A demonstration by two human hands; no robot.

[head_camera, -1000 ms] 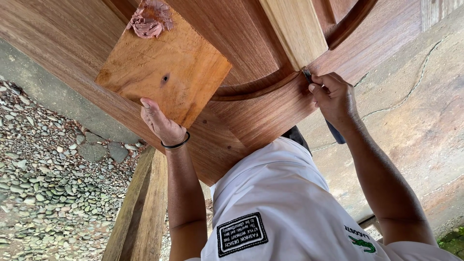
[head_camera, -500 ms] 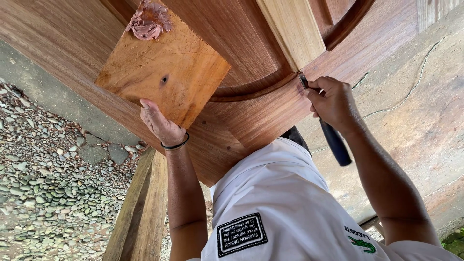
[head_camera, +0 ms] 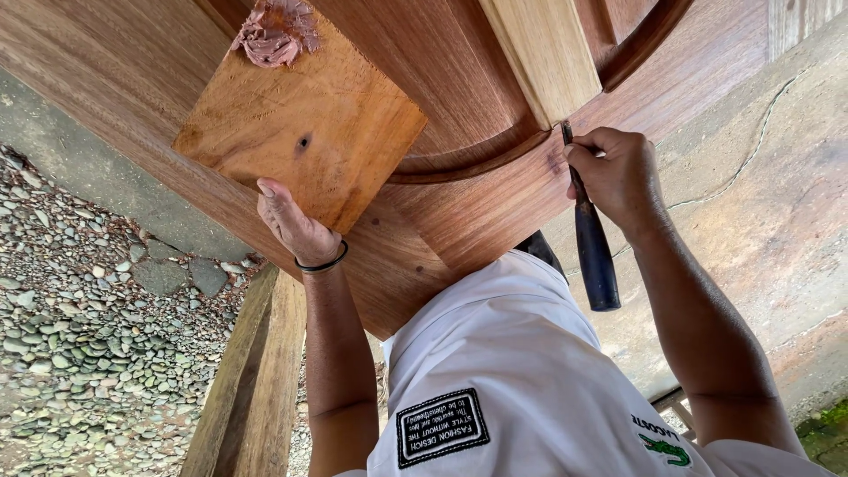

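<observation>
We hold the square wooden board [head_camera: 300,132] flat from beneath with our left hand [head_camera: 296,225], fingers gripping its near edge; a mound of reddish-brown filler [head_camera: 274,34] sits at the board's twelve o'clock corner, largely unspent. Our right hand [head_camera: 618,177] is clenched round a dark-handled scraper [head_camera: 594,252], its tip pressed to the door panel [head_camera: 495,203] where the pale stile [head_camera: 539,53] meets the curved moulding [head_camera: 468,163], at two o'clock from the board. We judge the filling early, since most paste remains and that seam looks bare; the door's edge runs at six o'clock near our white shirt [head_camera: 512,371]; room lies open at three o'clock over concrete [head_camera: 777,221], and at nine o'clock over gravel [head_camera: 79,309].
</observation>
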